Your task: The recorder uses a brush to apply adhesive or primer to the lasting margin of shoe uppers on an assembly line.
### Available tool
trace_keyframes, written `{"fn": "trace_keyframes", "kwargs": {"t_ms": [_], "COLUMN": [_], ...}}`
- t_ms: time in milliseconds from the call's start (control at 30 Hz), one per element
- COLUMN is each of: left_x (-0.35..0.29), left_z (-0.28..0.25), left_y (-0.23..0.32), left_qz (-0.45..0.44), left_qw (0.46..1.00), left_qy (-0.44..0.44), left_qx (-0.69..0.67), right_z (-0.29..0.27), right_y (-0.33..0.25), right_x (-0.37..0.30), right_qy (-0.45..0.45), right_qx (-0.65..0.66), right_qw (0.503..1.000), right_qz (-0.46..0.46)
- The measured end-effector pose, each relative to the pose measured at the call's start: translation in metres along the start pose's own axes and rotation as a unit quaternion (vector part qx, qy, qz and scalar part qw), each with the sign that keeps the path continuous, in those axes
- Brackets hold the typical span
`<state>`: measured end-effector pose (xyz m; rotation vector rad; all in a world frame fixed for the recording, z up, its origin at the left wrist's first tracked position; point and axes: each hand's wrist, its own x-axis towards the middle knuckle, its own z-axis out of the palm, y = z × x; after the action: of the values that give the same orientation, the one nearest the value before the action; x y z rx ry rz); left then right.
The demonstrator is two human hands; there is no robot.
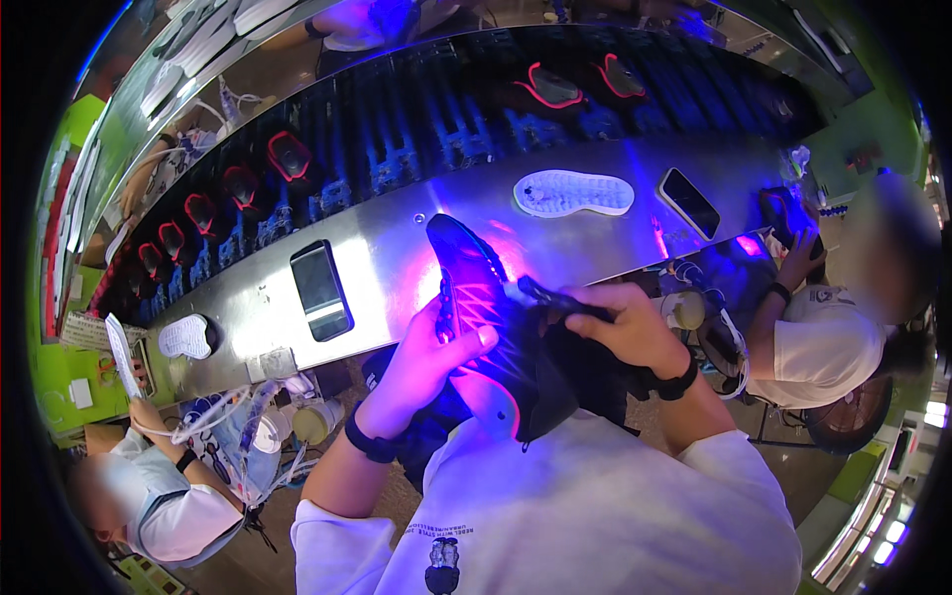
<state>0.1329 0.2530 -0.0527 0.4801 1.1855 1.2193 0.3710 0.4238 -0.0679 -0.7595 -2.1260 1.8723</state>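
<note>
Close in front of me, a dark shoe upper (480, 315) stands tilted, its toe pointing away. Glowing pink and red lines run over it under violet light. My left hand (436, 347) grips its left side, with the thumb laid across. In my right hand (627, 319), closed at the shoe's right side, is a slim dark brush-like tool (555, 299). Its pale, blurred tip is close to the upper; whether it touches cannot be told. Beyond the shoe, on the metal table, lies a white shoe sole (573, 193).
A phone (321, 290) lies left on the metal table (387, 288), another phone (689, 203) right. Behind runs a dark rack (392, 169) with several red-edged shoe parts. A co-worker on the left holds a white sole (123, 355); another person (828, 337) works at right. Cups and tubes hang below the table's edge.
</note>
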Motion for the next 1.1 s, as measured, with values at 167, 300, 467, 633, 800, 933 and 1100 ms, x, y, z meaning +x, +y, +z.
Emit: {"fn": "trace_keyframes", "kwargs": {"t_ms": [167, 300, 467, 633, 800, 933, 1100], "left_x": [0.004, 0.010, 0.019, 0.022, 0.015, 0.004, 0.002], "left_z": [0.002, 0.016, 0.031, 0.046, 0.046, 0.031, 0.027], "left_y": [0.004, 0.009, 0.004, 0.012, 0.019, 0.023, 0.006], "left_qz": [0.001, 0.041, 0.041, -0.013, -0.063, -0.141, -0.142], "left_qw": [0.997, 0.997, 0.997, 0.995, 0.991, 0.976, 0.947], "left_qy": [0.059, 0.054, 0.069, 0.082, 0.068, 0.029, 0.028], "left_qx": [0.052, 0.036, 0.018, -0.051, -0.097, -0.160, -0.288], "right_z": [-0.027, -0.046, -0.052, -0.049, -0.050, -0.051, -0.051], "right_y": [-0.014, -0.021, -0.023, -0.015, -0.026, -0.048, -0.072], "right_x": [-0.029, -0.054, -0.082, -0.098, -0.088, -0.072, -0.049], "right_qy": [-0.087, -0.097, -0.049, 0.042, 0.066, 0.070, 0.087], "right_qx": [0.018, -0.025, -0.112, -0.080, -0.123, -0.180, -0.254], "right_qw": [0.993, 0.994, 0.992, 0.996, 0.990, 0.978, 0.949], "right_qz": [0.078, 0.037, 0.004, -0.013, -0.036, -0.083, -0.166]}}
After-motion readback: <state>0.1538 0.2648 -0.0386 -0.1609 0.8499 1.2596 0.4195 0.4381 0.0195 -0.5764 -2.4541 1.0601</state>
